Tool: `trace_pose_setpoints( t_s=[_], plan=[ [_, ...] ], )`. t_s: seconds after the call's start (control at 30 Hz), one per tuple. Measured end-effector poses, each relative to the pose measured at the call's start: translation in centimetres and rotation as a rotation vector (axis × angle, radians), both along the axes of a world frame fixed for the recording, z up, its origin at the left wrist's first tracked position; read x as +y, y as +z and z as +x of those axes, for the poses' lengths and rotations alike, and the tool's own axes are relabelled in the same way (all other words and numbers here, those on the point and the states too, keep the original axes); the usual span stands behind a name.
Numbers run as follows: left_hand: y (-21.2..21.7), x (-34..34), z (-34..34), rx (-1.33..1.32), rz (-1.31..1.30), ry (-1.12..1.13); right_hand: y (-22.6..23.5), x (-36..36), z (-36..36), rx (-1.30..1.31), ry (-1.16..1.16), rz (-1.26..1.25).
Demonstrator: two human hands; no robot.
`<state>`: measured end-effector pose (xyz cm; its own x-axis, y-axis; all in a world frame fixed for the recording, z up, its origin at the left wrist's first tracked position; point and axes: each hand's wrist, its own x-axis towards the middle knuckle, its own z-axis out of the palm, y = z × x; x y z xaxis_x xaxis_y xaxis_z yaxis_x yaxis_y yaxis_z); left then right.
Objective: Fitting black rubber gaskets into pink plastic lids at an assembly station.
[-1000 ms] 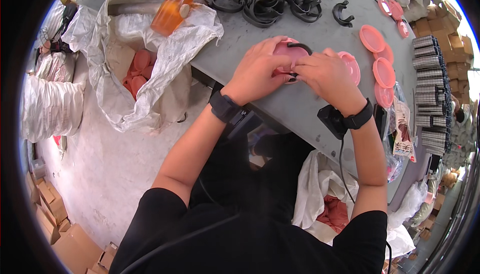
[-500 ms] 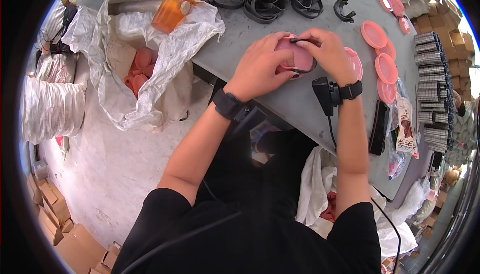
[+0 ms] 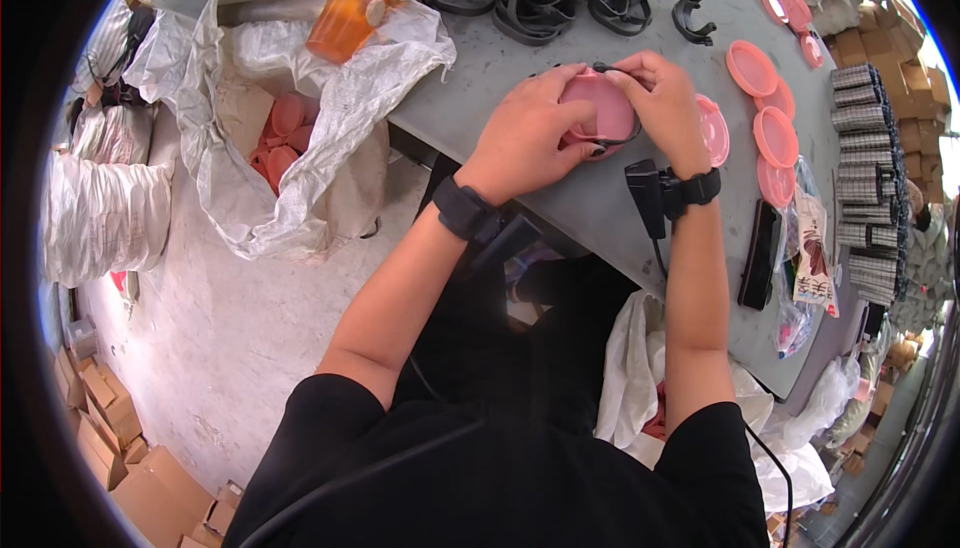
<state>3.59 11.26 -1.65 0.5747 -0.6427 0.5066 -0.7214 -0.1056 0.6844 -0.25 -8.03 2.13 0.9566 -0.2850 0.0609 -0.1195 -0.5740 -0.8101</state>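
My left hand is closed around a pink round plastic lid held above the near side of the grey table. Its thumb lies across the lid's face. A thin black plastic band runs along part of the lid's lower right rim. At the lid's upper edge my right hand pinches a black end of the band between thumb and fingers. Behind the fingers, part of the band is hidden. Just right of that hand a pink round piece lies on the table.
Black plastic straps are heaped at the table's back, with a single curved one apart. Several pink lids lie to the right, near a black phone-like object. At left, a white woven sack holds pink pieces beneath an orange bottle.
The lid and both hands have shifted slightly right. My right fingers have moved at the lid's upper edge, and the black end there sits a little higher.
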Motion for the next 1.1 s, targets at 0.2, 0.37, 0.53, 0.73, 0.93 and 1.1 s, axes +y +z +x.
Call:
trace_pose_setpoints(
  t_s=[0.2,0.37,0.53,0.73,0.93,1.1],
  plan=[
    [-0.1,0.0,-0.2,-0.04,0.018,0.004,-0.6,-0.1,0.4,-0.062,0.086,0.036],
    [0.2,0.1,-0.8,-0.151,0.127,0.003,-0.7,-0.9,-0.2,-0.025,0.237,0.082],
    [0.3,0.1,-0.5,-0.151,0.117,0.019,-0.5,-0.7,-0.9,-0.029,0.207,0.0],
    [0.4,-1.1,0.0,-0.038,0.032,0.076,0.4,0.5,-1.6,0.085,0.029,-0.267],
    [0.3,-2.0,0.6,-0.065,0.067,0.106,0.4,0.4,-1.0,-0.183,0.052,-0.468],
    [0.7,-1.8,-0.5,-0.037,0.063,0.076,0.7,1.2,-2.1,-0.122,0.089,-0.725]
  ],
)
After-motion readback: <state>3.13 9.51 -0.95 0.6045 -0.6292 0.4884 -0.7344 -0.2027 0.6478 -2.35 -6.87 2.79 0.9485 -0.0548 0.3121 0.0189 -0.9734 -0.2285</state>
